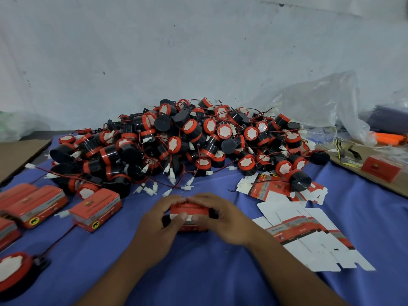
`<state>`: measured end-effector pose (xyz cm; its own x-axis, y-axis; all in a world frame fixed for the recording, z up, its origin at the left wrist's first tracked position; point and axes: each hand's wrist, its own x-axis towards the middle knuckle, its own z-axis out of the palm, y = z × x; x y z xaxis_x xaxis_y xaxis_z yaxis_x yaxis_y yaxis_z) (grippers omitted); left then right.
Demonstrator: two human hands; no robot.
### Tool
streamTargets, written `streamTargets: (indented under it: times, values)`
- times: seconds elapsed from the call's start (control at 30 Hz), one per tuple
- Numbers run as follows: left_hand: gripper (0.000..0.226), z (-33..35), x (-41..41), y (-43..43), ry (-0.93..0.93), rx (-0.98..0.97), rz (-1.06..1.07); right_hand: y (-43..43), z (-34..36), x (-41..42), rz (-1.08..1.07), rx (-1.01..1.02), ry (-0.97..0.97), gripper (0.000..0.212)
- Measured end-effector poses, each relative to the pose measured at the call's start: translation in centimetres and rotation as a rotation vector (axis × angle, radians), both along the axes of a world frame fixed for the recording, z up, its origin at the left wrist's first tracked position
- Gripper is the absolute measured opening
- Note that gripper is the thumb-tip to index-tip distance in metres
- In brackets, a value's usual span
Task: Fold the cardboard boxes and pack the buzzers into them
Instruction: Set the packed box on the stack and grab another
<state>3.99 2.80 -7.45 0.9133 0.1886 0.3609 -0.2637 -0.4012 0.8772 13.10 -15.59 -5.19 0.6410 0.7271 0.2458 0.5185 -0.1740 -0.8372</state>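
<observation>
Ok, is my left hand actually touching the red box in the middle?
Touching. In the head view the left hand has its thumb on the front of the red box, fingers curled over its top edge.

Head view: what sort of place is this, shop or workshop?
Likely a small packing bench in a workshop: a heap of buzzers on a blue cloth, flat cartons at right, closed boxes at left, and the left hand and right hand gripping a box.
</observation>
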Motion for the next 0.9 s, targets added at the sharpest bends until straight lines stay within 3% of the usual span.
streamTargets:
  times: [0.17,0.43,0.67,0.8,0.9]
  values:
    - [0.022,0.4,0.0,0.0,-0.114,0.083,0.054,0.2,-0.2,0.3,-0.01,0.054,-0.068,0.033]
    - [0.03,0.2,0.0,0.9,-0.094,0.126,0.031,0.5,-0.2,0.0,-0.004,0.019,-0.349,0.038]
    - [0.034,0.0,0.1,1.2,-0.136,0.313,0.061,0.9,-0.6,-0.7,0.016,-0.159,-0.422,0.045]
    - [0.042,0.6,-0.2,2.0,-0.095,0.439,-0.056,0.9,-1.0,-0.7,0.005,-0.331,-0.484,0.055]
    - [0.046,0.7,-0.2,2.4,-0.106,0.549,-0.091,0.9,-1.2,-0.5,0.033,-0.353,-0.463,0.057]
